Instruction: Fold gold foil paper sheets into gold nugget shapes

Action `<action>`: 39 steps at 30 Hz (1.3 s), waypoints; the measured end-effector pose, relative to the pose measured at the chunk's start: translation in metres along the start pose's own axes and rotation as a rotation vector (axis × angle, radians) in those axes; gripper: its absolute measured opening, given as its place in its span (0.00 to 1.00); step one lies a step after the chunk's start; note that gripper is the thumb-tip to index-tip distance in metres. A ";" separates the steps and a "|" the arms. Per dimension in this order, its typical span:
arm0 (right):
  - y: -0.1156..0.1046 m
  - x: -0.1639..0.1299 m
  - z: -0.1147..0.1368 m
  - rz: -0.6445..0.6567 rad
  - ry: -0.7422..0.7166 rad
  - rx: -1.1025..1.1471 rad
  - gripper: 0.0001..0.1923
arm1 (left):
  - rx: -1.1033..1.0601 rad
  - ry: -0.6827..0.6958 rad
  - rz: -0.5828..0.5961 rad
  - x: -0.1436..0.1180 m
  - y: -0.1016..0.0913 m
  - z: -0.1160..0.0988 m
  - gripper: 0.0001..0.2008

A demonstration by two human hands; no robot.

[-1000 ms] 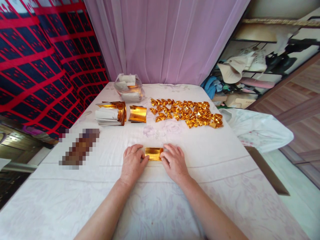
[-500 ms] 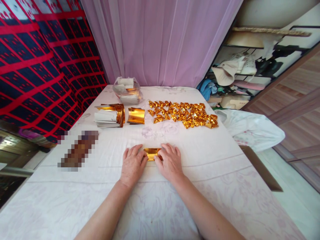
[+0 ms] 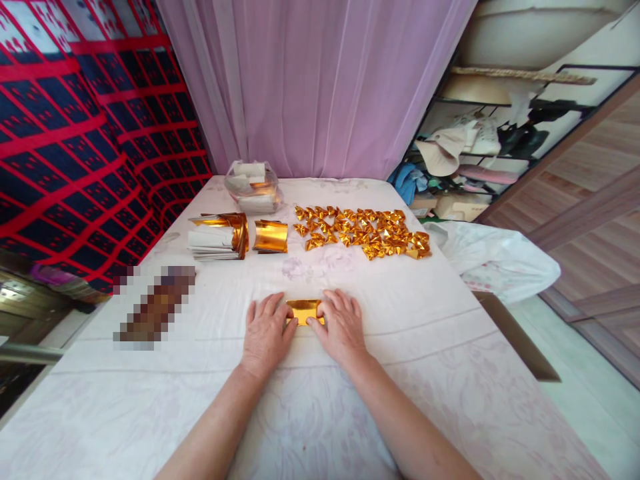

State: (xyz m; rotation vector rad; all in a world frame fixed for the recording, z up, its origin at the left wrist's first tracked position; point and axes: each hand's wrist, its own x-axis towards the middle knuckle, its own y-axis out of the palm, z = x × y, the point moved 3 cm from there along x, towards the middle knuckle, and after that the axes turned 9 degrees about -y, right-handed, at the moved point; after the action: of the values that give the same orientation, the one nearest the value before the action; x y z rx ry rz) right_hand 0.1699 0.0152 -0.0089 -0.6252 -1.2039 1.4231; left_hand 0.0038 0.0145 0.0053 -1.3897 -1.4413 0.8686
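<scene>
Gold paper (image 3: 303,311), a small shiny folded strip, lies flat on the white cloth (image 3: 400,400) near the front middle of the table, held down from both ends. On its left end rests the left hand (image 3: 266,335), palm down with fingers loosely spread, thumb and forefinger touching the strip's edge. On its right end sits the right hand (image 3: 341,328), also palm down, fingers close together and fingertips pressing on the strip; neither hand lifts it, both press it against the cloth. Both forearms run back toward the bottom edge of the view.

To the left of the hands, well apart from them, lies a blurred brown patch (image 3: 155,308) that cannot be made out. Farther back on the left is a stack of gold and white sheets (image 3: 217,236), with a curled gold sheet (image 3: 271,237) just beside it. To the right of these spreads a wide scatter of small folded gold pieces (image 3: 364,231). Behind the stack stands a clear plastic bag (image 3: 253,186) holding more paper. At the far end hangs a pale purple curtain (image 3: 325,87)
</scene>
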 end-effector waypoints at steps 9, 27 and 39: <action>-0.004 -0.007 -0.021 0.004 -0.012 0.036 0.02 | -0.002 -0.027 0.004 0.001 -0.001 -0.004 0.03; 0.000 -0.008 -0.021 -0.035 -0.031 0.068 0.02 | -0.110 -0.092 0.096 0.000 0.005 0.013 0.04; -0.007 -0.017 -0.013 -0.172 -0.099 -0.044 0.13 | -0.118 -0.100 0.099 -0.001 0.005 0.009 0.10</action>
State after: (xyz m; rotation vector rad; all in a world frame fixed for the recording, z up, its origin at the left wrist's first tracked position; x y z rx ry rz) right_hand 0.1882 0.0021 -0.0116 -0.4733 -1.3375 1.2985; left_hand -0.0029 0.0145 -0.0025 -1.5354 -1.5306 0.9405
